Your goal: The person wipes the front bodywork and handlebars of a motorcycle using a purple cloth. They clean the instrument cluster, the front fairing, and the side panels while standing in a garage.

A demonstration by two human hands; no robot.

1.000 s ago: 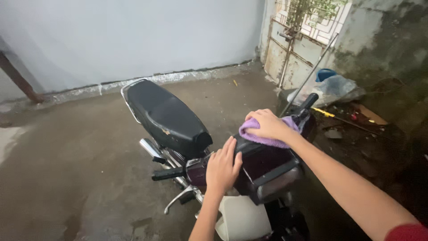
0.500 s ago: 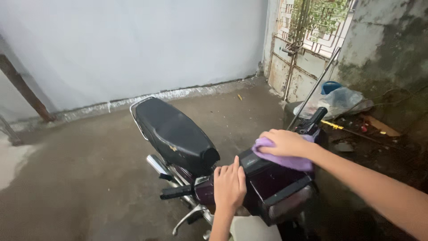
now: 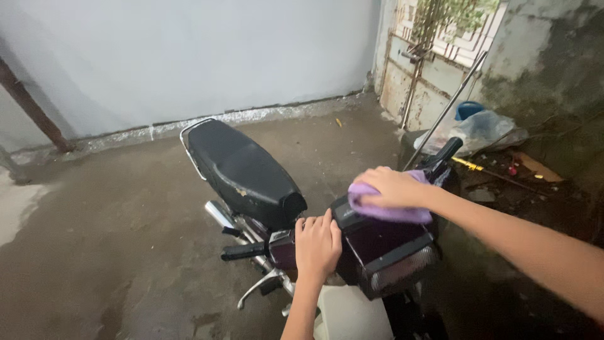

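A dark maroon motorbike with a black seat stands in front of me, its headlight end towards the camera. My right hand presses a purple cloth flat on top of the handlebar cover. My left hand rests curled on the left side of the handlebar, just inside the black left grip. The right grip sticks up beyond the cloth.
Wet concrete floor spreads out to the left. A white wall runs behind, with a rusty metal gate at the back right. A long pole, a plastic bag, a blue container and debris lie at the right.
The view has tilted so the bike sits lower and further right. My right hand has slid the purple cloth across the handlebar cover. My left hand stays on the handlebar.
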